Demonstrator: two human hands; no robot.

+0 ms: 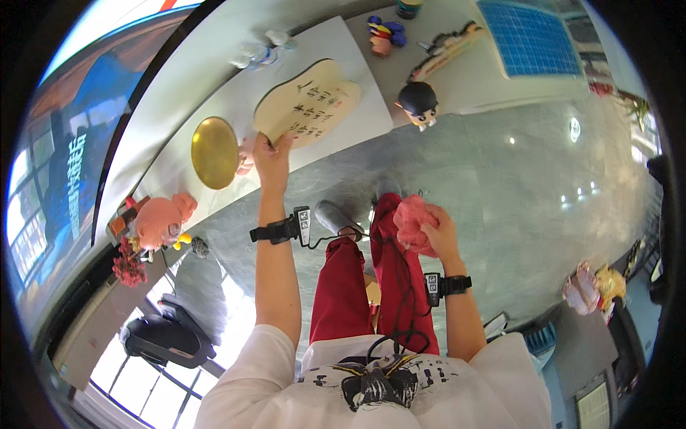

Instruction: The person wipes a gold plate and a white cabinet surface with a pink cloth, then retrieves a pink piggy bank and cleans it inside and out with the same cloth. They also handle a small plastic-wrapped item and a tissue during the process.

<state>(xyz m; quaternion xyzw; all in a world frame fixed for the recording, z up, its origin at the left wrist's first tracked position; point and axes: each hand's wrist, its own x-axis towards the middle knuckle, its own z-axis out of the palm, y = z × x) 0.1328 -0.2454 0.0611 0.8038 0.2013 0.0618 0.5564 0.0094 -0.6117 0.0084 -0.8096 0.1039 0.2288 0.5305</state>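
My left hand point(272, 163) grips the lower edge of a cream-coloured, wavy-edged plaque point(308, 104) that bears brush-style writing. The plaque is held over a white tabletop point(370, 107). Just left of this hand, a round gold disc point(214, 153) stands upright, with a pink figurine point(245, 156) partly hidden behind my wrist. My right hand point(442, 230) is closed around a crumpled pink cloth point(414, 222), held in front of my right leg, away from the table. Each wrist wears a black strap with a small device.
A large screen point(75, 150) rises at the left. Along the table are clear bottles point(257, 56), a purple-haired figurine point(383, 36), a black-haired cartoon head figure point(418, 104), a wooden model point(445, 48) and a blue gridded panel point(530, 40). A pink pig figure point(161, 220) sits at the near left end.
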